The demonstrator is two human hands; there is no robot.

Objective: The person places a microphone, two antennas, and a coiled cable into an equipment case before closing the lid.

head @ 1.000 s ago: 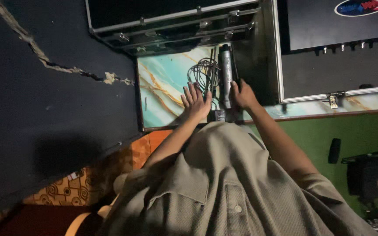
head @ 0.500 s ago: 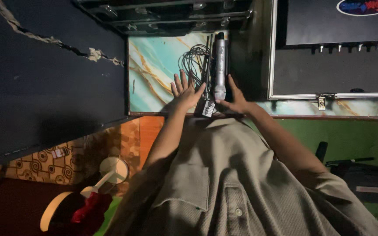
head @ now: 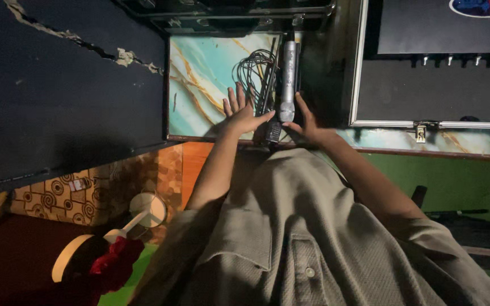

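Since the earlier frame your left hand has slid off the silver microphone and spread flat, fingers splayed, holding nothing. Your right hand lies open beside the microphone's lower end, thumb touching it, not gripping. The microphone rests on the marbled counter, against a coiled black cable. A metal-edged case crowds the right.

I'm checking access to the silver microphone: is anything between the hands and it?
Nothing visible. The microphone lies bare on the marbled tabletop, between the left hand and right hand; the coiled cable sits beside it.
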